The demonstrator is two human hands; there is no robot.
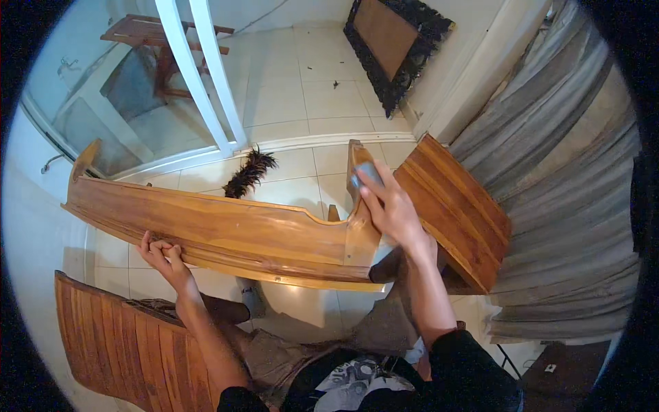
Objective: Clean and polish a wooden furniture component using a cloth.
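Observation:
A long, varnished wooden furniture panel [206,220] lies across in front of me, with a curved cut-out and an upright end on its right. My left hand [163,261] grips its lower moulded edge left of the middle, fingers curled against the wood. My right hand [397,209] is closed round a small grey-blue pad [368,174] and presses it on the upright end [360,154]. Part of the pad is hidden under the fingers.
Right of the panel stands a slatted wooden piece [453,213], beside a grey curtain [549,151]. Another curved slatted piece [123,336] is at lower left. Beyond are a dark feather duster [250,172], a sliding glass door [220,117] and a black ornate frame [425,41].

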